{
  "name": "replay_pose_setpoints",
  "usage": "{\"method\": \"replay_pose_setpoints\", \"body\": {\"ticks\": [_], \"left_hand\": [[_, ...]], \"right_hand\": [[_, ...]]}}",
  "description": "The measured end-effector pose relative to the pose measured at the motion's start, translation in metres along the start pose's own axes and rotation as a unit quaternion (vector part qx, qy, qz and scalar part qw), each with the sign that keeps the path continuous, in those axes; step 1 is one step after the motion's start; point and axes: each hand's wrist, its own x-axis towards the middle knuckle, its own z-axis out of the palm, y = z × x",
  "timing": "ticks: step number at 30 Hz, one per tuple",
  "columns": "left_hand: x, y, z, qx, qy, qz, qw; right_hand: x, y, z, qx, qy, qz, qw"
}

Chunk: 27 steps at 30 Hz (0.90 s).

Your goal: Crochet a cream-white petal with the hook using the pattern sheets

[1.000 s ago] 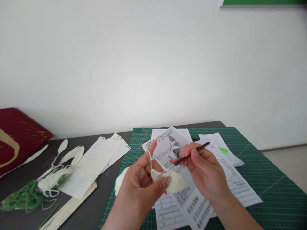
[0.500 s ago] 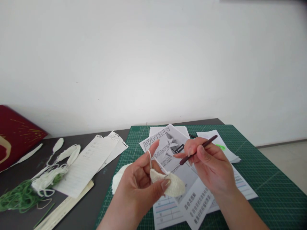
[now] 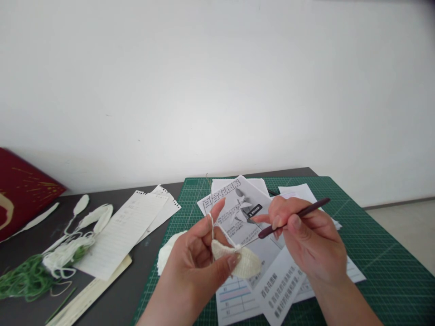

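Between the thumb and fingers of my left hand [image 3: 200, 258] is a small cream crochet piece [image 3: 249, 263], curved and oval. A strand of white yarn [image 3: 212, 228] runs from it up over my raised index finger. My right hand [image 3: 311, 240] grips a crochet hook [image 3: 299, 216] by its dark purple handle, held like a pencil. The hook's thin metal shaft [image 3: 249, 242] slants down left to the top edge of the crochet piece. Whether its tip sits inside a stitch is too small to tell. Behind my left wrist, a white yarn ball [image 3: 166, 253] is partly hidden.
Printed pattern sheets [image 3: 234, 203] overlap on the green cutting mat [image 3: 374, 253]. To the left lie handwritten notes [image 3: 122, 231], white crocheted petals [image 3: 102, 215], tangled green yarn [image 3: 27, 276] and a long cream strip [image 3: 91, 290]. A dark red item [image 3: 27, 190] stands at the far left, near the wall.
My right hand has drawn the crochet hook to the right and slightly down, away from my left hand. The left hand and the crochet piece stay almost in place.
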Motion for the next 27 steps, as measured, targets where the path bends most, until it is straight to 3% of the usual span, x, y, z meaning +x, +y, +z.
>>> {"method": "replay_pose_setpoints", "body": {"ticks": [5,16,20,27], "left_hand": [[0.005,-0.004,-0.006,0.016,-0.041,0.029,0.999],[0.004,-0.008,-0.005,0.06,0.027,0.063,0.996],[0.006,-0.009,-0.005,0.109,0.047,0.091,0.989],[0.012,-0.013,-0.006,0.178,0.158,0.163,0.958]], "right_hand": [[-0.002,-0.002,-0.001,-0.031,-0.002,-0.011,0.999],[-0.016,-0.011,0.011,-0.204,-0.019,-0.093,0.974],[-0.027,-0.015,0.018,-0.365,-0.074,-0.174,0.911],[-0.03,-0.008,0.028,-0.566,-0.144,-0.313,0.749]]}}
